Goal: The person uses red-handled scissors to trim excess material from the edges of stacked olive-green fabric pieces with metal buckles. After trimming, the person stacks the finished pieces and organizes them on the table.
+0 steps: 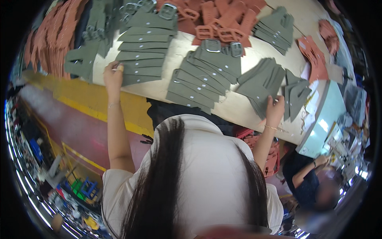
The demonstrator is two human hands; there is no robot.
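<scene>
Olive-green fabric straps lie in four fanned stacks across the pale table (pixel 238 107). Your left hand (pixel 113 76), arm extended, pinches a small pale object beside the leftmost stack (pixel 145 47). Your right hand (pixel 275 109), fingers closed, grips the edge of the plain strap stack (pixel 260 85) right of the buckled middle stack (pixel 205 75).

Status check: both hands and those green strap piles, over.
Left hand on the fanned green strap pile. Right hand gripping the plain green stack. Nothing between them.

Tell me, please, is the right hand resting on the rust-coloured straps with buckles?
No, the right hand grips a fanned stack of olive-green pieces; the rust-coloured straps lie farther back.
</scene>
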